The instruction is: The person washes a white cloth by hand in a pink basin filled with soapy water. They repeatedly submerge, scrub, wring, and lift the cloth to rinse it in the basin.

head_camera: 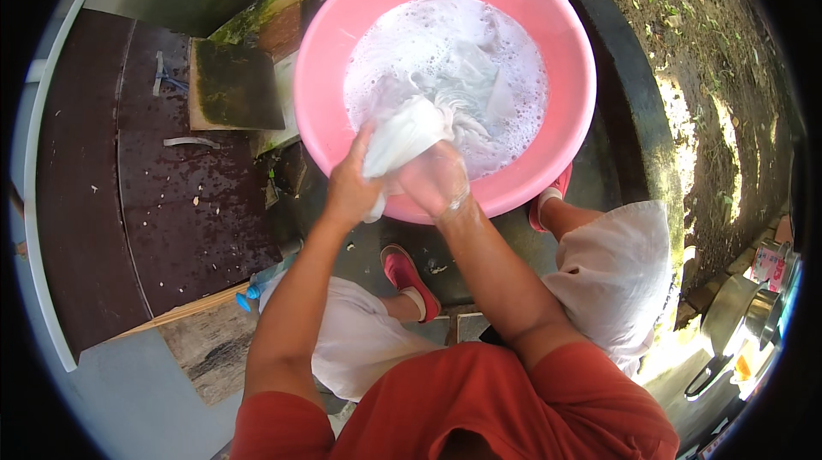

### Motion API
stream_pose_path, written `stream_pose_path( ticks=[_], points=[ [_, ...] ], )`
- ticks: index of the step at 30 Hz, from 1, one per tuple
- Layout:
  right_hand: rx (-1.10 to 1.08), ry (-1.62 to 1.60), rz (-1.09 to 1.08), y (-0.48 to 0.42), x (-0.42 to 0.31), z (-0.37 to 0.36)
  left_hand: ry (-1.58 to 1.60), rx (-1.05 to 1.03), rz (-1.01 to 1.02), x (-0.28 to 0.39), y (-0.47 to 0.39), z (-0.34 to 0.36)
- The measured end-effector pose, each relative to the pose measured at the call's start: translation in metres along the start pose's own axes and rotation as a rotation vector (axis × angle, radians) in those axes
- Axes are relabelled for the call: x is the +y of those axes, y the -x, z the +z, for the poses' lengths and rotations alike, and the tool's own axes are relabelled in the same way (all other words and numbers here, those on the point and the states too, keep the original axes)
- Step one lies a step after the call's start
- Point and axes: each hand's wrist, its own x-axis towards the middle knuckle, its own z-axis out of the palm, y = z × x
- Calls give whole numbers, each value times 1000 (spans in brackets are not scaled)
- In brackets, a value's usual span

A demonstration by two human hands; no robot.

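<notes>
A large pink plastic basin (pixel 568 87) on the ground before me holds water covered with white suds (pixel 411 29). White wet cloth (pixel 411 135) rises out of it at the near left, while the rest of it lies bunched in the foam. My left hand (pixel 355 177) grips the raised cloth at its left edge, over the basin's rim, and an end hangs below the fingers. Against the cloth's lower right side is my right hand (pixel 440 180), blurred, wet and with foam on the wrist. Whether its fingers grip the cloth cannot be made out.
Dark brown panels (pixel 77 184) with handles lie at the left, beside a mossy board (pixel 237 84). A blue pump nozzle (pixel 247 298) is near my left arm. A curb (pixel 636 94) borders soil on the right. Metal pans (pixel 732 318) are at the lower right. My red shoes (pixel 411 280) flank the basin's near side.
</notes>
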Motion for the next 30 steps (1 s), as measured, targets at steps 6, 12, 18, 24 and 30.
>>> stream_pose_path(
  ticks=[6, 12, 18, 24, 30],
  points=[
    [26, -897, 208, 4, 4, -36, -81, -16, 218, 20, 11, -10],
    [508, -307, 204, -9, 49, -29, -337, -48, 143, 39, -11, 40],
    [426, 70, 24, -30, 10, -27, -60, 269, 432, 18, -16, 62],
    [653, -170, 197, -20, 19, -2, 61, 308, -103, 21, -61, 61],
    [467, -354, 219, -28, 12, -40, -27, 197, 262, 11, -34, 80]
  ],
)
